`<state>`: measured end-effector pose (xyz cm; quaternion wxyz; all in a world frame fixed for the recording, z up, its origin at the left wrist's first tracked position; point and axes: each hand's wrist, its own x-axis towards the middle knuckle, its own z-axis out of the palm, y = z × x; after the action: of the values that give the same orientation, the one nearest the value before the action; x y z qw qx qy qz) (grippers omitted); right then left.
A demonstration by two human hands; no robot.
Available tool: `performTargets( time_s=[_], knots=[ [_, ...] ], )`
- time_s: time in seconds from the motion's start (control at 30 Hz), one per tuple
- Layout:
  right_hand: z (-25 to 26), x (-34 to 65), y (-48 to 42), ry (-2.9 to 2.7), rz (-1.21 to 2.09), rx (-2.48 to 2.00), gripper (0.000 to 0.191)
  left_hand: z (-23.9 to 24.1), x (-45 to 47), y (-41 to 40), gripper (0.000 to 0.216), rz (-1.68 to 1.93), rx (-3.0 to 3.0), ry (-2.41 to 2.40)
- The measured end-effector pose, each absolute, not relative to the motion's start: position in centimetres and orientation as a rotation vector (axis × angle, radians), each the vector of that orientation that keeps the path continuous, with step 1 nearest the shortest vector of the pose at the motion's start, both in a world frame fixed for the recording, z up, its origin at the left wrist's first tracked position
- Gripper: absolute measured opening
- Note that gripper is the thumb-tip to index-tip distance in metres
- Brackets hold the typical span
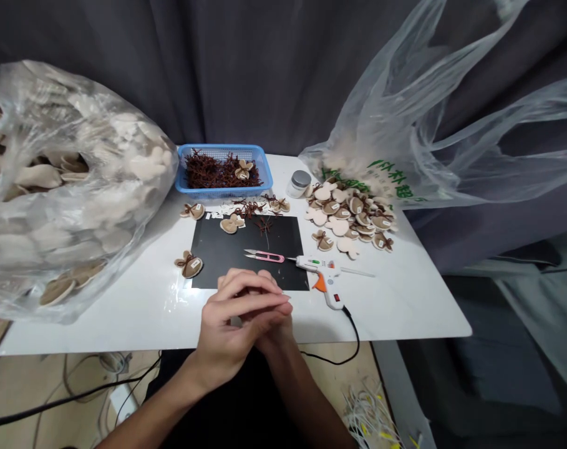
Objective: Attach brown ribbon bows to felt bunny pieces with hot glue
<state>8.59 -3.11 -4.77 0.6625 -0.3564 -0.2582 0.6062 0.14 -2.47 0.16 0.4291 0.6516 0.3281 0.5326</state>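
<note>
My left hand point(234, 318) lies on top of my right hand point(276, 327) at the table's near edge, fingers folded together over each other. Nothing shows inside them. Just beyond them is a black mat point(218, 252) with pink thread snips point(264, 255) and a white and orange glue gun point(323, 274) beside it. Beige felt bow pieces with brown ties lie around: one point(188, 264) at the mat's left edge, one point(231, 223) on the mat's far side, one point(193, 211) further back.
A blue basket point(223, 168) of brown string bows stands at the back. A pile of beige pieces point(351, 218) lies at the right by a small jar point(299, 183). Large clear plastic bags sit left point(53, 187) and right point(428, 125). The glue gun's black cord point(348, 349) hangs off the front edge.
</note>
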Motion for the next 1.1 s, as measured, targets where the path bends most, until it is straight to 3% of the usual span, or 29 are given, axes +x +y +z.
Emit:
performTargets(
  time_s=[0.1, 0.33, 0.87, 1.1],
  knots=[
    [-4.7, 8.5, -2.8, -0.469, 1.510, -0.597, 0.081, 0.2, 0.1, -2.3, 0.015, 1.302, 1.536, 0.821],
    [-4.4, 8.6, -2.7, -0.457, 1.520, -0.689, 0.076, 0.6, -0.2, -1.2, 0.002, 1.232, 1.340, 0.767],
    [-3.5, 8.1, -3.5, -0.449, 1.642, -0.529, 0.073, 2.7, -2.3, -1.6, 0.019, 1.049, 1.444, 0.749],
    [-3.8, 7.6, -3.3, -0.252, 1.738, -0.426, 0.077, 2.1, -2.6, -1.8, 0.007, 1.194, 1.333, 0.834]
  ],
)
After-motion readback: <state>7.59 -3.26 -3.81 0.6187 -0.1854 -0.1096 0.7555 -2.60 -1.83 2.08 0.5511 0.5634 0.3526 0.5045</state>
